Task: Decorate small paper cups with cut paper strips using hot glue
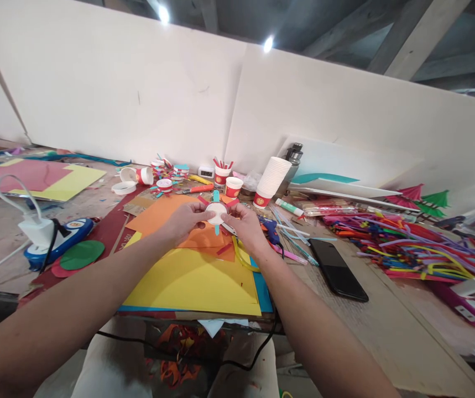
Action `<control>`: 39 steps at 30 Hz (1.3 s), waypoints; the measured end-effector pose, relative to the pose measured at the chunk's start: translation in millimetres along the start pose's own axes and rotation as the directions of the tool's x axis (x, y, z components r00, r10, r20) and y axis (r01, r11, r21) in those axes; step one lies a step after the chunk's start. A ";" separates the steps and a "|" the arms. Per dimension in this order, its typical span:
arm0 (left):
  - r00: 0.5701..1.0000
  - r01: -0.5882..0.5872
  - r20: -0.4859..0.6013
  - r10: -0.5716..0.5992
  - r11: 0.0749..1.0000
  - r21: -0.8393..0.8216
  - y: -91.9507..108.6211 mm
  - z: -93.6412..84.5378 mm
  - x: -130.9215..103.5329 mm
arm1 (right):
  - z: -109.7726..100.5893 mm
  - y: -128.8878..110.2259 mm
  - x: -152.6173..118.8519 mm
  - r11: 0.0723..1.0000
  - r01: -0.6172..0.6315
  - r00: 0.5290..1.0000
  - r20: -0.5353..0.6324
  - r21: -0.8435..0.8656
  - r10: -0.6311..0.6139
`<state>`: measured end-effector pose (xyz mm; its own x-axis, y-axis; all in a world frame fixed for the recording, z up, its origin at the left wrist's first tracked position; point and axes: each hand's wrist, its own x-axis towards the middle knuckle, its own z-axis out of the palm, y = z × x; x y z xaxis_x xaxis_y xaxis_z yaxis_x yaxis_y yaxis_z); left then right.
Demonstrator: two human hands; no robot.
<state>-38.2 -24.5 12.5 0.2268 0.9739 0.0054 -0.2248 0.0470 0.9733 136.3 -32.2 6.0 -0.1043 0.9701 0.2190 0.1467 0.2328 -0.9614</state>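
Observation:
Both hands hold a small round white paper cup base [216,213] above the stacked paper. Teal strips stick out from it at top and bottom, and red strips at the sides. My left hand [186,222] pinches its left edge between thumb and fingers. On the opposite edge, my right hand [245,225] grips it the same way. Something pale and thin shows under the right fingertips; I cannot make out what it is. Below lie orange sheets [158,218] and a yellow sheet [187,284]. A curved yellow strip [243,257] lies beside my right wrist.
Behind the hands stand a cup with red strips [222,176], a stack of paper cups [271,179] and a dark bottle [293,160]. On the right are a black phone [337,270], a blue glue gun [272,229] and pipe cleaners [411,243]. A blue power strip [75,228] sits left.

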 end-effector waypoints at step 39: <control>0.991 -0.110 -0.105 0.087 0.966 -0.234 -2.5 -21.7 17.9 | -77.4 5.7 3.3 0.208 -0.325 0.942 -0.295 -0.923 0.160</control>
<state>-54.1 -2.4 5.1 0.1052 0.9923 0.0660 -0.4635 -0.0098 0.8861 212.9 -22.4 14.1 0.2156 0.9712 0.1016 0.9720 -0.2035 -0.1173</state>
